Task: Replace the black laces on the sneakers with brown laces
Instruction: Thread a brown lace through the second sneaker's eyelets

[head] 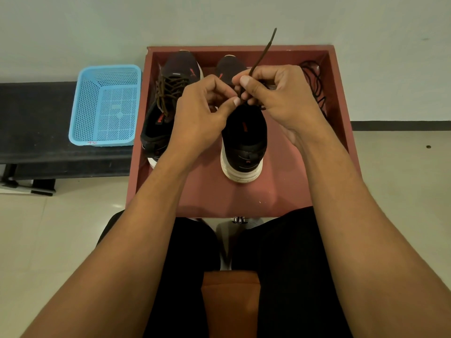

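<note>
Two black sneakers with white soles stand in a reddish-brown tray (280,191). The left sneaker (168,101) is threaded with a brown lace. Over the tongue of the right sneaker (244,142) both my hands work. My right hand (275,93) pinches a brown lace (264,52) whose free end sticks up and away. My left hand (202,106) pinches the same lace lower down, at the shoe's eyelets. The right sneaker's lacing is hidden behind my fingers. Loose black laces (316,84) lie by the tray's right wall.
An empty blue plastic basket (105,106) sits on a dark bench (31,125) left of the tray. A pale wall stands behind, tiled floor on both sides. My legs in black trousers and an orange seat (230,301) fill the foreground.
</note>
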Action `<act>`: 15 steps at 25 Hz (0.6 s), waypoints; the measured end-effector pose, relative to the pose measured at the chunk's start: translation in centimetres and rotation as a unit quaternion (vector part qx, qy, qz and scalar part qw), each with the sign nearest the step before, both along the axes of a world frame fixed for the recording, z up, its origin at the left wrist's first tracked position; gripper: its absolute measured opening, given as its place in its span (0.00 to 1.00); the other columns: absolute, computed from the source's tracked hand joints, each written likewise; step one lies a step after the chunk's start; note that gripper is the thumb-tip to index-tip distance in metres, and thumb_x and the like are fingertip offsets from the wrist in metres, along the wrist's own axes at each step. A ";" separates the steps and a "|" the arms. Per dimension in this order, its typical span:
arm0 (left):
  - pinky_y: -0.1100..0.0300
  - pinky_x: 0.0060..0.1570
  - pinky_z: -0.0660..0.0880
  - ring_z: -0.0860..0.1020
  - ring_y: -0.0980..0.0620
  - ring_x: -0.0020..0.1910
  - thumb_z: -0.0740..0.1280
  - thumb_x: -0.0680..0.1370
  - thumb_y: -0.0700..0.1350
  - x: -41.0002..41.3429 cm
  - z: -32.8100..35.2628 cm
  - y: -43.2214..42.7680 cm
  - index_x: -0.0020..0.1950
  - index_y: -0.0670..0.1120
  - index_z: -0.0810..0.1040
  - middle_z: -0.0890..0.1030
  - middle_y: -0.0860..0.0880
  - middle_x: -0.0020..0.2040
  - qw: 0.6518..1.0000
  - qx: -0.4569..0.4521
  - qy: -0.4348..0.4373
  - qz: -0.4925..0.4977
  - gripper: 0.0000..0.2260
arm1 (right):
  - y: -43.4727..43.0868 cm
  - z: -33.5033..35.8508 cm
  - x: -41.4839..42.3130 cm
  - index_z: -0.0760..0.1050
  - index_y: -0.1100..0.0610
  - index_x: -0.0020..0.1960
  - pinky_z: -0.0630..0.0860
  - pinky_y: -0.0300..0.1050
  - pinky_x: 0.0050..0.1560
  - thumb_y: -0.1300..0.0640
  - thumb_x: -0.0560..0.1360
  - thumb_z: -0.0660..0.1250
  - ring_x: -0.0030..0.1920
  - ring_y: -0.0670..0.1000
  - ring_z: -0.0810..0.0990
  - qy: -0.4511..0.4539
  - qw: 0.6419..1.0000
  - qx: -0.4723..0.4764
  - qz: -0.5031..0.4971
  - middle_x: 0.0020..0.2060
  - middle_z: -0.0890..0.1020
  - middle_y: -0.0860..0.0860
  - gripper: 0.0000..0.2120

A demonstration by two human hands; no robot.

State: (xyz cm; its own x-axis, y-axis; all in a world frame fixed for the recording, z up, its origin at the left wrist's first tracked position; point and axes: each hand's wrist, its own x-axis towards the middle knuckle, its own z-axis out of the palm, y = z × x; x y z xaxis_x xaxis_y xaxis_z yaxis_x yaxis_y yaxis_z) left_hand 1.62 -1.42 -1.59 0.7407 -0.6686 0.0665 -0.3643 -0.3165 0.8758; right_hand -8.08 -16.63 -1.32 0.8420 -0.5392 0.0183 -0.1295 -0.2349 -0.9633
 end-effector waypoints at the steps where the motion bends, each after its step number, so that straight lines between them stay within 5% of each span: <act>1: 0.53 0.55 0.83 0.85 0.60 0.47 0.75 0.79 0.46 0.0 0.0 0.0 0.52 0.47 0.83 0.86 0.56 0.45 1.000 -0.005 0.000 0.004 0.05 | 0.0 0.0 0.1 0.87 0.57 0.54 0.80 0.39 0.48 0.59 0.82 0.70 0.44 0.47 0.84 -0.001 1.000 0.003 0.000 0.45 0.88 0.53 0.07; 9: 0.67 0.47 0.80 0.83 0.62 0.40 0.77 0.76 0.53 -0.1 0.0 -0.1 0.53 0.56 0.84 0.84 0.58 0.38 0.995 0.009 -0.078 0.066 0.07 | 0.8 0.9 0.3 0.86 0.61 0.54 0.78 0.40 0.48 0.52 0.86 0.64 0.44 0.52 0.82 -0.033 0.994 0.100 0.033 0.44 0.84 0.60 0.16; 12: 0.69 0.45 0.78 0.80 0.64 0.36 0.72 0.81 0.49 -0.4 0.0 -0.4 0.54 0.53 0.85 0.79 0.59 0.35 0.992 0.017 -0.094 0.080 0.04 | 0.8 1.1 0.3 0.85 0.62 0.54 0.77 0.43 0.50 0.52 0.87 0.63 0.48 0.52 0.83 -0.052 0.990 0.127 0.043 0.46 0.86 0.57 0.16; 15: 0.67 0.50 0.80 0.83 0.64 0.42 0.69 0.83 0.44 -0.4 0.0 -0.5 0.58 0.52 0.84 0.84 0.59 0.41 0.996 -0.004 -0.047 0.071 0.07 | 0.9 1.2 0.4 0.85 0.62 0.54 0.78 0.45 0.52 0.53 0.86 0.64 0.50 0.51 0.83 -0.052 0.990 0.125 0.036 0.48 0.86 0.61 0.15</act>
